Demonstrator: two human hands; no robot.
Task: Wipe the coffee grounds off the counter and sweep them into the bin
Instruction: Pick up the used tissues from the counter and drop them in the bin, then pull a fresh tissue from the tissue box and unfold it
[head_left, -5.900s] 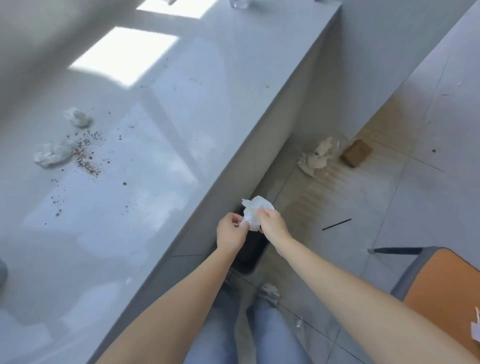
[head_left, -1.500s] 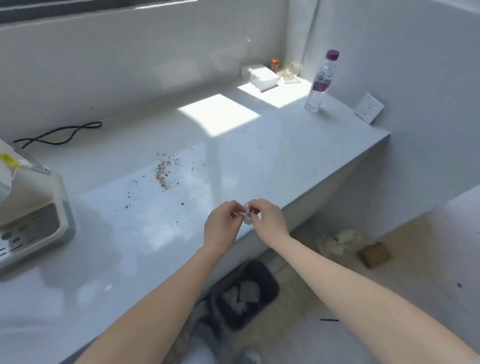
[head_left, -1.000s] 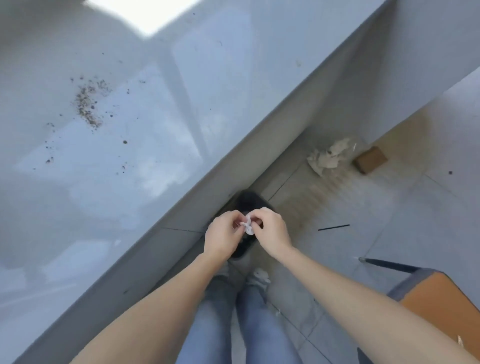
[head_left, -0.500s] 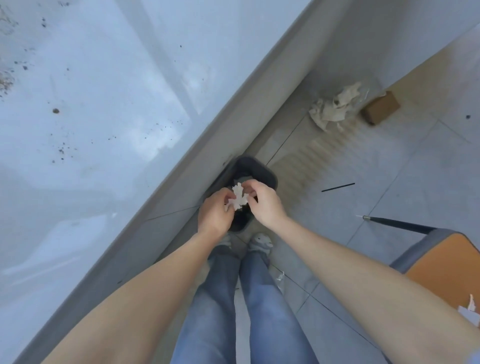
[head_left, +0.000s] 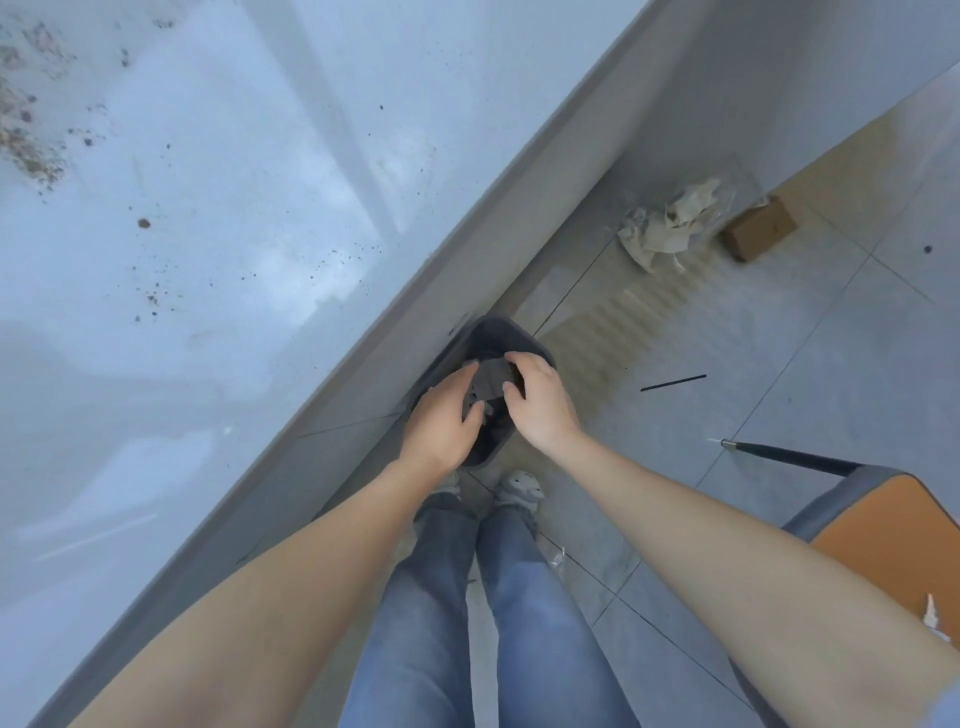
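- Grey counter (head_left: 218, 291) at your left carries scattered coffee grounds (head_left: 31, 150).
- Your left hand (head_left: 441, 421) and right hand (head_left: 540, 402) hover over the bin (head_left: 496, 335), fingers loose, empty.

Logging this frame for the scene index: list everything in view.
counter: one, pale grey and glossy, left half of view
coffee grounds: one brown patch plus scattered specks, counter's upper left
bin: one, dark grey, on the floor against the counter's base
crumpled paper: one heap, off-white, floor by the wall
cardboard box: one, brown, floor, right of the paper
thin stick: one, black, floor, right of the bin
chair: one, orange seat, grey frame, lower right
legs: two, blue jeans, bottom centre
shoes: two, grey, beside the bin
left hand: fingers relaxed, over the bin
right hand: fingers relaxed, over the bin
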